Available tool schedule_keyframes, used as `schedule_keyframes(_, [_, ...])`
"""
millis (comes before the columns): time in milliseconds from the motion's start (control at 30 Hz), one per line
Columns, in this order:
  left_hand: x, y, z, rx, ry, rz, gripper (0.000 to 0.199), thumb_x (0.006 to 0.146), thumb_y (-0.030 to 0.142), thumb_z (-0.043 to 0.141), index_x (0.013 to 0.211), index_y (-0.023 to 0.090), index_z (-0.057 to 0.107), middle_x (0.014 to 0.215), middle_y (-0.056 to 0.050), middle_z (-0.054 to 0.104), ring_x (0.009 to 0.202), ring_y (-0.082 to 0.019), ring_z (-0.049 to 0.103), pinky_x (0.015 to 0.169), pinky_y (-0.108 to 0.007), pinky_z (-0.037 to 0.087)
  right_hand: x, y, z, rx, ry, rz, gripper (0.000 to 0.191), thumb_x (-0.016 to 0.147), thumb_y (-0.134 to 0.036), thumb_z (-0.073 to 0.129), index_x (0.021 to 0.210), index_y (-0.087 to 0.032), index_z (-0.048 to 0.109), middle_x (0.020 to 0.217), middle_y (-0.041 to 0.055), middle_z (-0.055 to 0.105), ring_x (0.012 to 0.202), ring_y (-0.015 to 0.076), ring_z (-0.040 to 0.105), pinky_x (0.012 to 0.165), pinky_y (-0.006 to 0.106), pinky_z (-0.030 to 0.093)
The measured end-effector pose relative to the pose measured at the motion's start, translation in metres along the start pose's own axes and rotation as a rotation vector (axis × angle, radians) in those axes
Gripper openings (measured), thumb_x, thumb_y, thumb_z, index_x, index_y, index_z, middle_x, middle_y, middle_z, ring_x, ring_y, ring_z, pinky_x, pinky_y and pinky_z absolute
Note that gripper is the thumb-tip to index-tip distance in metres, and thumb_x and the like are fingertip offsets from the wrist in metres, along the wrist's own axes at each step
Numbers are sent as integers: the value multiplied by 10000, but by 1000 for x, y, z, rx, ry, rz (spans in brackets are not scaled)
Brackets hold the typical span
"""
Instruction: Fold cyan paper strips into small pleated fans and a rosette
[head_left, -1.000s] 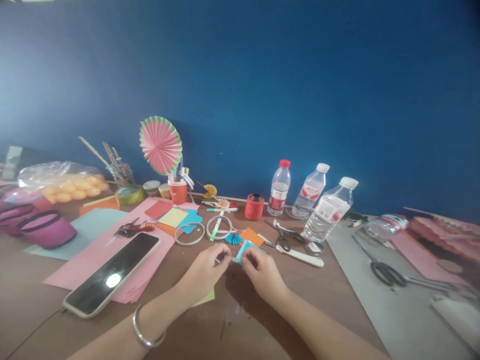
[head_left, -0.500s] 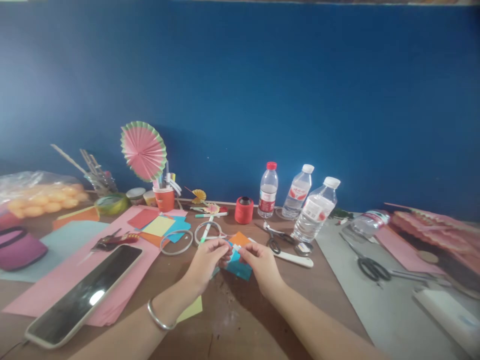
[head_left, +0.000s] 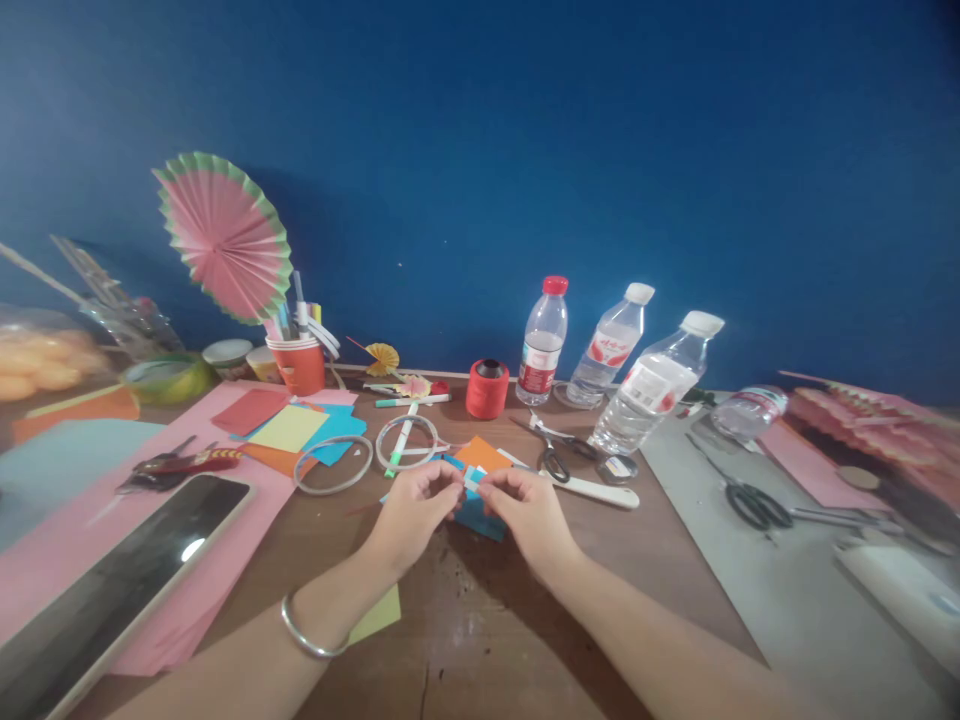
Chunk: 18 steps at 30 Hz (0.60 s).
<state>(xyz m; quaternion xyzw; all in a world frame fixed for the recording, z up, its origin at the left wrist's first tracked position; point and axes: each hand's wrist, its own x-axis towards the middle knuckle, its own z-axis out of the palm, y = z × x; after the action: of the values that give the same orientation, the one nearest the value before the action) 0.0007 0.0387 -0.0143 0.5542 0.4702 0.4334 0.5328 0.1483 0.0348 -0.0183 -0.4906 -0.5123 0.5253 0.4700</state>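
Strip, small and pale (head_left: 471,485), spans the narrow gap between the fingertips of both hands, just above a brown table (head_left: 480,660). The left hand (head_left: 416,510) pinches one end between thumb and forefinger; the right hand (head_left: 529,515) pinches the other end the same way. What the strip is made of is too small to tell. Blue paper (head_left: 480,517) shows just behind and below the fingertips, with an orange paper square (head_left: 482,455) beyond it. A silver bangle (head_left: 300,638) circles the left wrist, and a yellow sheet (head_left: 379,615) lies partly under that forearm.

Near the right hand are black-handled scissors (head_left: 555,463) and a long white handle (head_left: 600,493). Farther back stand a red spool (head_left: 487,395) and three plastic bottles: one red-capped (head_left: 541,345), two white-capped, the rightmost (head_left: 660,385) tilted. A green-tipped marker (head_left: 394,460) lies beyond the left hand. To the left, a phone (head_left: 120,600) rests on pink paper (head_left: 225,570); behind, a pink fan (head_left: 225,240) rises above a red cup (head_left: 297,368) before a blue wall (head_left: 480,150).
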Motion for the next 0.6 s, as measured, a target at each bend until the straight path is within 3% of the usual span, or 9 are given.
schedule_keyframes(600, [-1, 2, 2, 59, 0, 45, 59, 694, 191, 518, 668, 152, 554, 588, 24, 515, 547, -91, 452, 503, -195, 369, -1, 0, -1, -42, 15, 29, 134, 664, -273, 584, 636, -146, 616, 503, -31, 533, 492, 97, 461, 493, 210, 365])
